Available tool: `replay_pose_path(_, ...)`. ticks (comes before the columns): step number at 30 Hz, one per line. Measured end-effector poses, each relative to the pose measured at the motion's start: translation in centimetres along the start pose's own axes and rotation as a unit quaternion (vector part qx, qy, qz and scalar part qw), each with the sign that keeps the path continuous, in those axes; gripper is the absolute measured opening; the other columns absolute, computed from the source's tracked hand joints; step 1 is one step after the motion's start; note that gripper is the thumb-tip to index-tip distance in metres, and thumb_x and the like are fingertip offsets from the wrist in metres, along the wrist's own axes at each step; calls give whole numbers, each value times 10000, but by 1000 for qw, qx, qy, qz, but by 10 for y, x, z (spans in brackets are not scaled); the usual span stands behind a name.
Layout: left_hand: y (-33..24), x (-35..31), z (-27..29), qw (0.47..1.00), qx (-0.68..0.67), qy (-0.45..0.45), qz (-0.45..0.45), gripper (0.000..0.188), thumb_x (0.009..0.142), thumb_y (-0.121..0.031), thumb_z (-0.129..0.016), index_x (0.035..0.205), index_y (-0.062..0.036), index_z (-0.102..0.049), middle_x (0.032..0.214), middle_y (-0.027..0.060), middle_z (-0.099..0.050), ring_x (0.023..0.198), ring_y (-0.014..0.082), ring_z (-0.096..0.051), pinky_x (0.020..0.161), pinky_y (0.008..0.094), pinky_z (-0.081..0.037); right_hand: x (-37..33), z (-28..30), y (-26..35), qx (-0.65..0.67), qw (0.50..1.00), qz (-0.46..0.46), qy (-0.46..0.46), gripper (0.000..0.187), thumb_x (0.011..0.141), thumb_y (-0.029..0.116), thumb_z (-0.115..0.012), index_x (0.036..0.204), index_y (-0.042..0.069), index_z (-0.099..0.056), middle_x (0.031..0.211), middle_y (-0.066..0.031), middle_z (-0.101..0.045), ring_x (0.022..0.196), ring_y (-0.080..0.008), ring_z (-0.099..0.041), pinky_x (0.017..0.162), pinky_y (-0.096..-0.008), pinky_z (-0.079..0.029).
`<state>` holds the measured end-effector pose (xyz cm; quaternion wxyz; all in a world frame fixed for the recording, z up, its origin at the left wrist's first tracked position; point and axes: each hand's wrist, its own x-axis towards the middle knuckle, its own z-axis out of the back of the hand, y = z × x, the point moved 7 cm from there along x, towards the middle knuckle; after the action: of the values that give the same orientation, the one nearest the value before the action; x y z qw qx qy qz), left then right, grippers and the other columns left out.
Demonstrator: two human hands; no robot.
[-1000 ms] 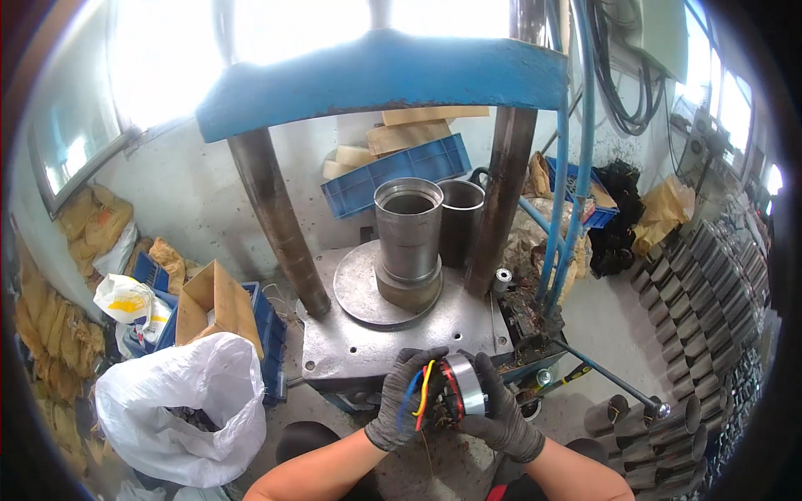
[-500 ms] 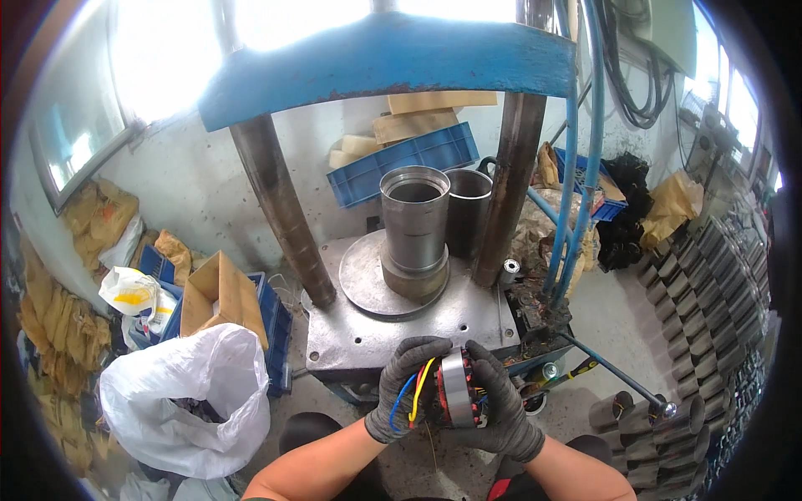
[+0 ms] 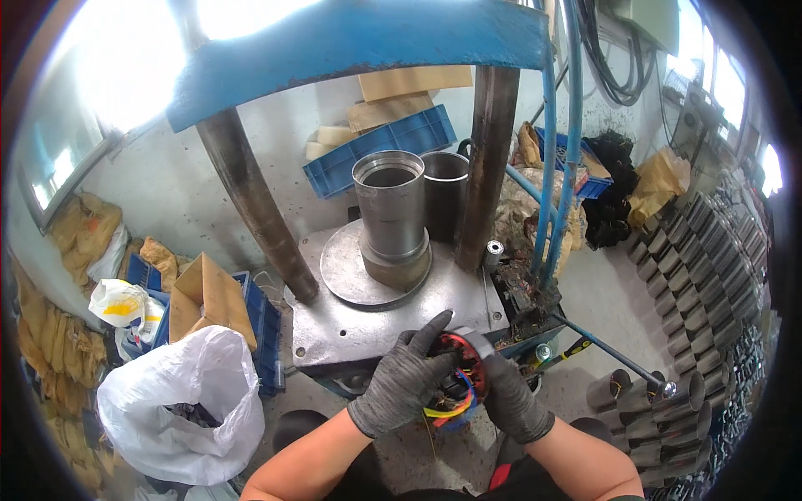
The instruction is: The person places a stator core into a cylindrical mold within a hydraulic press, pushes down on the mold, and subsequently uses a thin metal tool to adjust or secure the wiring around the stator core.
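Both my hands wear dark grey gloves and hold a round motor stator point(image 3: 462, 376) with copper windings and red, yellow and blue wires, low in the centre of the view. My left hand point(image 3: 405, 380) wraps its left side, thumb raised over the top. My right hand point(image 3: 510, 399) grips its right side. The part hangs just in front of the steel press table point(image 3: 334, 321). On that table a round plate carries an upright metal sleeve point(image 3: 390, 204), under the blue press beam point(image 3: 351, 42).
A second dark cylinder point(image 3: 447, 192) stands behind the sleeve. Two press columns flank the plate. A white plastic bag point(image 3: 180, 401) and a cardboard box point(image 3: 205, 296) lie at the left. Several metal tubes point(image 3: 710, 284) are stacked at the right. Blue hoses point(image 3: 560, 150) hang down beside the right column.
I have turned the stator in my hands so its wound face and wires now point more toward me. My head has moved slightly closer to the press.
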<state>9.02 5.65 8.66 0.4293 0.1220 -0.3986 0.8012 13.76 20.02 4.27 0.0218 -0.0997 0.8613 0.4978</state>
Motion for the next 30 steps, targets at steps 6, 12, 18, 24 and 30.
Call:
replay_pose_path(6,42,-22,-25,934,-250,-20,256,450,873,-172,-752,1305,-97,-650,1198,176,-576,1078,304,-623,938,377,-539,-7,-2,0,-314,944,85,50,1079,775,313,-925,1616,83,-290,1380,-142,-618,1241,-215,-593,1066,-384,-483)
replay_pose_path(12,19,-17,-2,981,-146,-83,100,522,834,-97,-762,1338,-88,-626,1180,176,-614,1061,276,-636,908,388,-543,-14,-11,14,-315,931,179,51,1026,773,246,-910,1605,103,-326,1399,-162,-614,1261,-242,-608,1059,-406,-496)
replay_pose_path(18,34,-37,-16,943,-288,-122,114,588,777,-1,-765,1339,-82,-614,1260,127,-597,1108,242,-634,971,371,-530,-19,-13,16,-374,899,223,35,960,785,197,-884,1583,99,-359,1399,-169,-616,1252,-262,-626,1053,-406,-507)
replay_pose_path(24,21,-35,-27,815,-515,-202,173,538,762,-2,-794,1273,-61,-638,1275,140,-606,1109,231,-632,947,360,-542,-19,-15,4,-320,925,202,33,926,807,177,-868,1573,65,-359,1392,-154,-613,1257,-245,-614,1067,-398,-502)
replay_pose_path(30,-13,-26,5,969,-74,-232,-39,232,817,0,-777,1014,-84,-686,1249,160,-633,1103,335,-646,901,392,-561,-12,-12,-3,-209,966,136,66,859,832,154,-844,1552,55,-386,1415,-118,-597,1293,-205,-568,1083,-375,-484)
